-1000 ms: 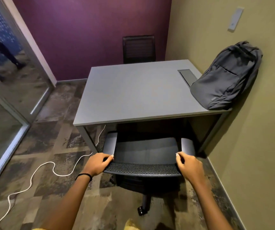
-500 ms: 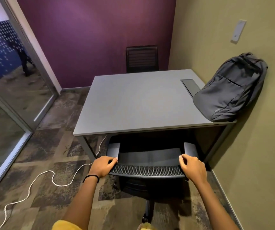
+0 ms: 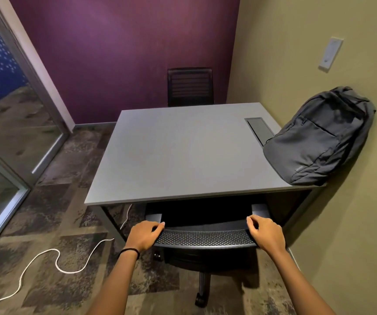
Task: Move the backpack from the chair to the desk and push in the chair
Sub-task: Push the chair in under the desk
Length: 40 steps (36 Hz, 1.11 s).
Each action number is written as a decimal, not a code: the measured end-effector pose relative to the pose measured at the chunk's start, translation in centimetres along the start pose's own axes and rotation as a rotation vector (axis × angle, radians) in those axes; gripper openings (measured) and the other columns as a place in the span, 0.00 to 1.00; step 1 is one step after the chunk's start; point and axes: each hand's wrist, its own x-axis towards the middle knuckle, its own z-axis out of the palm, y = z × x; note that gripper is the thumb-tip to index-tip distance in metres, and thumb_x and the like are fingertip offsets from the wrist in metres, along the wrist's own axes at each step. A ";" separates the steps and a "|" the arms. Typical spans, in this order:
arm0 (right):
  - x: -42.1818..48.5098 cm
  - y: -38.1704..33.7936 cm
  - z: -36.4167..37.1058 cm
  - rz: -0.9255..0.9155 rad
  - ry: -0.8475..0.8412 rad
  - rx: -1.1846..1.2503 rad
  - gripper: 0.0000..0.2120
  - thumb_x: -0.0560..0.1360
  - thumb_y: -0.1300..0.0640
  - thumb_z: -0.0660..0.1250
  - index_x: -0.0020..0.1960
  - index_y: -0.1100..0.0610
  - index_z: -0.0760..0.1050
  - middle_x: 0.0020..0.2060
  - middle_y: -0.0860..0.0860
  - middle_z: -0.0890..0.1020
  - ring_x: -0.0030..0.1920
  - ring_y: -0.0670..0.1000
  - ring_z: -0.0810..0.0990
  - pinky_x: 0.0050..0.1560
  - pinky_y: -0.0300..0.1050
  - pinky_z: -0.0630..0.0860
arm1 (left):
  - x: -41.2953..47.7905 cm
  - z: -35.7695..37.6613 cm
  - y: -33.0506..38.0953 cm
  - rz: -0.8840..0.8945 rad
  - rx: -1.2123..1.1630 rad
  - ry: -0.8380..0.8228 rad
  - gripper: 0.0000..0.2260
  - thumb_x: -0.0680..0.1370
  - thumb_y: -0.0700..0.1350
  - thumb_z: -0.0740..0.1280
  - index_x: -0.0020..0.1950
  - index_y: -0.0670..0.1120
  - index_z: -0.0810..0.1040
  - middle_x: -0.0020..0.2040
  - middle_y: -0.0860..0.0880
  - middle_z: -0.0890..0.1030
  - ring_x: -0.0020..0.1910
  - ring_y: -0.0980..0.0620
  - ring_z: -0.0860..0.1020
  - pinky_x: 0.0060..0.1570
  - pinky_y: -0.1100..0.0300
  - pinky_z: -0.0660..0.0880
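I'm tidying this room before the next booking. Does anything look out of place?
Only the white cord snaking loose across the carpet left of the desk, a possible trip hazard. The backpack leans against the wall at the desk's right edge.

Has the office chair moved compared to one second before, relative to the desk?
Yes. The office chair has gone further under the desk: less of its seat and armrests shows beyond the desk's front edge.
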 end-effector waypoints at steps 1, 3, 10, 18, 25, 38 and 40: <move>0.6 0.1 0.0 -0.001 -0.003 -0.003 0.11 0.78 0.51 0.59 0.48 0.53 0.79 0.30 0.47 0.79 0.28 0.44 0.72 0.27 0.31 0.57 | 0.6 -0.1 0.1 0.002 0.000 0.001 0.19 0.80 0.57 0.54 0.49 0.52 0.83 0.47 0.50 0.85 0.47 0.50 0.80 0.47 0.56 0.74; 1.7 0.2 0.1 -0.001 -0.001 -0.005 0.11 0.77 0.51 0.60 0.51 0.53 0.79 0.38 0.52 0.84 0.36 0.51 0.80 0.28 0.29 0.58 | 1.6 -0.3 0.4 0.009 -0.006 0.005 0.19 0.80 0.57 0.54 0.50 0.51 0.83 0.47 0.49 0.85 0.47 0.50 0.80 0.47 0.56 0.74; 5.4 0.6 0.8 0.014 -0.008 -0.018 0.12 0.77 0.49 0.59 0.51 0.52 0.79 0.40 0.51 0.84 0.33 0.49 0.76 0.28 0.29 0.59 | 4.8 -1.1 1.2 0.007 -0.003 0.012 0.19 0.80 0.56 0.54 0.54 0.51 0.82 0.53 0.50 0.84 0.52 0.50 0.80 0.53 0.55 0.74; 9.0 1.1 1.2 0.031 -0.020 -0.021 0.13 0.77 0.48 0.59 0.54 0.51 0.79 0.45 0.51 0.85 0.44 0.51 0.82 0.38 0.40 0.69 | 7.9 -1.9 1.9 0.015 -0.031 0.002 0.18 0.80 0.56 0.55 0.54 0.50 0.82 0.53 0.49 0.84 0.52 0.49 0.80 0.54 0.55 0.75; 11.5 1.9 1.6 0.024 -0.021 0.000 0.15 0.77 0.46 0.57 0.55 0.51 0.78 0.44 0.51 0.85 0.42 0.52 0.82 0.43 0.44 0.75 | 9.6 -2.4 2.4 0.012 -0.042 -0.013 0.25 0.78 0.61 0.49 0.51 0.51 0.82 0.49 0.48 0.85 0.49 0.49 0.80 0.49 0.54 0.74; 15.0 4.9 0.3 -0.049 -0.057 -0.003 0.14 0.77 0.47 0.57 0.53 0.52 0.78 0.45 0.50 0.85 0.38 0.48 0.79 0.40 0.42 0.73 | 9.5 -0.9 5.1 -0.053 -0.120 -0.012 0.18 0.79 0.58 0.57 0.55 0.51 0.82 0.54 0.52 0.84 0.53 0.54 0.80 0.55 0.60 0.73; 15.6 5.6 -0.1 -0.055 -0.057 -0.004 0.14 0.77 0.47 0.58 0.52 0.52 0.79 0.45 0.52 0.85 0.40 0.50 0.80 0.41 0.43 0.73 | 9.4 -0.5 6.0 -0.075 -0.151 0.016 0.17 0.79 0.56 0.58 0.55 0.50 0.82 0.53 0.51 0.84 0.53 0.52 0.80 0.55 0.59 0.74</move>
